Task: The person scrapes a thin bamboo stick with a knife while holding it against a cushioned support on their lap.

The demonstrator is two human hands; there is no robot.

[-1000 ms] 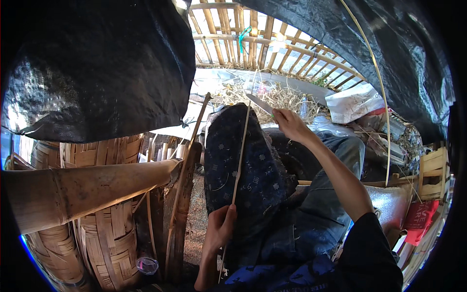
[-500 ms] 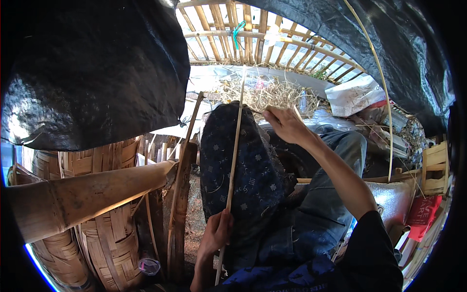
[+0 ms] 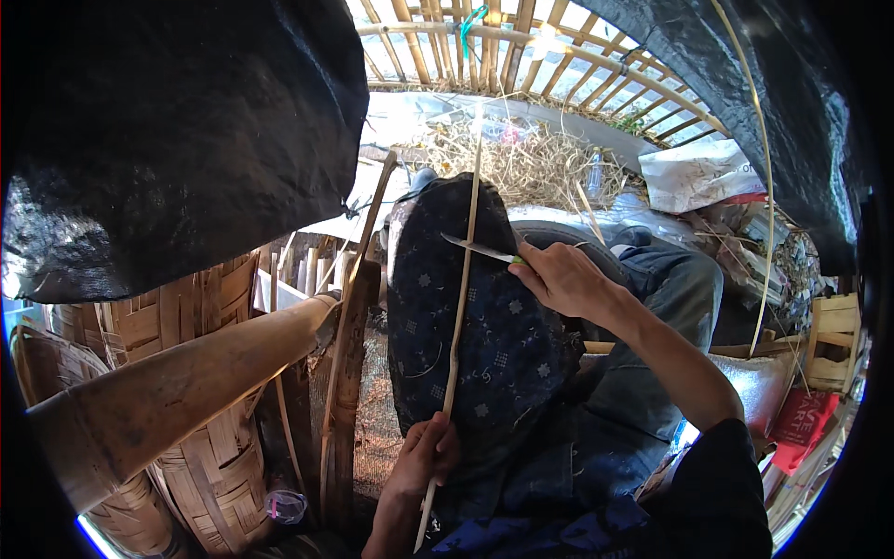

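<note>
A long, thin bamboo strip point(image 3: 462, 307) runs lengthwise over a dark patterned cloth point(image 3: 507, 326) spread on my left leg. Near its lower end my left hand point(image 3: 428, 452) is closed round the strip. My right hand point(image 3: 563, 279) grips a knife with a bright green spot at its handle; most of the handle is hidden in the fingers. The knife's curved blade point(image 3: 484, 248) points left and lies across the strip's upper part. Whether the edge touches the strip I cannot tell.
A thick bamboo pole point(image 3: 177, 391) juts in from the left above woven bamboo baskets point(image 3: 209, 475). Black plastic sheeting point(image 3: 177, 130) hangs at upper left. Beyond my legs lie a heap of shavings point(image 3: 503, 154) and a slatted bamboo fence point(image 3: 559, 47). A red bag point(image 3: 801, 424) is at right.
My right hand has moved down and closer to me, bringing the knife blade across the strip. The left hand keeps its hold. The whole view has shifted slightly.
</note>
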